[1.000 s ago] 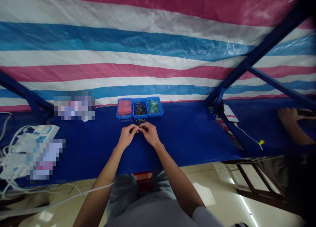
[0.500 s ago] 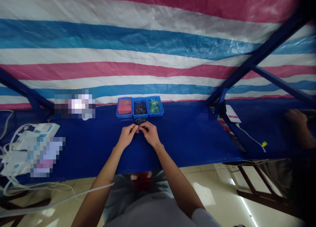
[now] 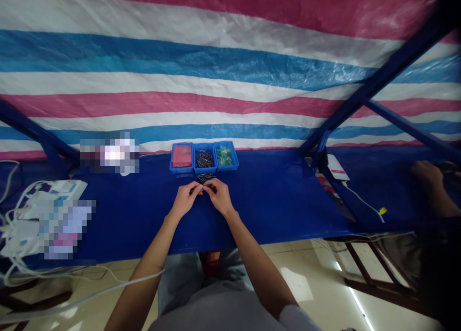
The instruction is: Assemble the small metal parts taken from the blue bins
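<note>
My left hand [image 3: 186,198] and my right hand [image 3: 219,196] meet over the blue table [image 3: 273,196], fingertips pinched together. Whatever lies between the fingertips is too small to make out. Just beyond them is a small pile of thin dark metal pieces, like screws or nails [image 3: 206,177]. Three blue bins stand side by side behind the pile. In the left bin [image 3: 181,169] lie flat red pieces [image 3: 182,155], the middle bin [image 3: 205,169] holds more of the thin metal pieces [image 3: 204,158], and the right bin [image 3: 227,167] contains green and clear plastic packets [image 3: 224,154].
A white power strip with cables [image 3: 68,189] lies at the left, beside blurred-out items. Striped sheeting [image 3: 216,100] hangs behind the table between blue metal bars [image 3: 345,105]. At the right are a white power bank [image 3: 337,167] with a cable and another person's hand [image 3: 428,171].
My hands stay pinched together in nearly the same place, with only slight finger movement. The other person's hand at the right has shifted a little. The view tilts slightly.
</note>
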`<control>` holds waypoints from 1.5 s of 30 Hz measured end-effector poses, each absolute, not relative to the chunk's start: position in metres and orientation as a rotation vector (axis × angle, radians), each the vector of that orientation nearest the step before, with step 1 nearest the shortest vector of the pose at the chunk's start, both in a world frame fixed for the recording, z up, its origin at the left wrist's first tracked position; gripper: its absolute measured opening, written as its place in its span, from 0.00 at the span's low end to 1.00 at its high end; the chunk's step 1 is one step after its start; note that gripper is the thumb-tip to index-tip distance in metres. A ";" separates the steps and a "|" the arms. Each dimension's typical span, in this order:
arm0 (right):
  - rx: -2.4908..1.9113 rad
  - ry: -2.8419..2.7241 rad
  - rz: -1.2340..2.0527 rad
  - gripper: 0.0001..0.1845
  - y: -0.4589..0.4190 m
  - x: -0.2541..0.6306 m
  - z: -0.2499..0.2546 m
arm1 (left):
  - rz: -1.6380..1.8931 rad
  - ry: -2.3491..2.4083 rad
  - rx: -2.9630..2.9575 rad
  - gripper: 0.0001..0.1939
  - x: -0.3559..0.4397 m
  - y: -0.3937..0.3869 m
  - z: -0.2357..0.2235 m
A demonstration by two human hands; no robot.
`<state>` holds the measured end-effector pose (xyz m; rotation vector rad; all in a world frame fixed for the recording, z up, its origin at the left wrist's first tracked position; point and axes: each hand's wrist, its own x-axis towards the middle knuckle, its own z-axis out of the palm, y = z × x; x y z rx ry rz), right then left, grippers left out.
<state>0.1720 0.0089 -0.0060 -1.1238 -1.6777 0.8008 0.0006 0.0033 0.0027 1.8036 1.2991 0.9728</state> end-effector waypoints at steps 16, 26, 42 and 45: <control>-1.127 -1.689 0.798 0.05 0.004 0.174 -0.006 | 0.968 1.277 1.818 0.16 0.001 0.002 0.004; -1.162 -1.659 0.849 0.06 0.005 0.174 -0.007 | 0.933 1.300 1.821 0.17 0.003 0.002 0.005; -1.174 -1.668 0.879 0.08 0.004 0.175 -0.006 | 0.931 1.340 1.848 0.16 0.006 -0.001 0.004; -1.172 -1.685 0.854 0.08 0.002 0.175 -0.007 | 0.922 1.322 1.851 0.16 0.006 -0.002 0.004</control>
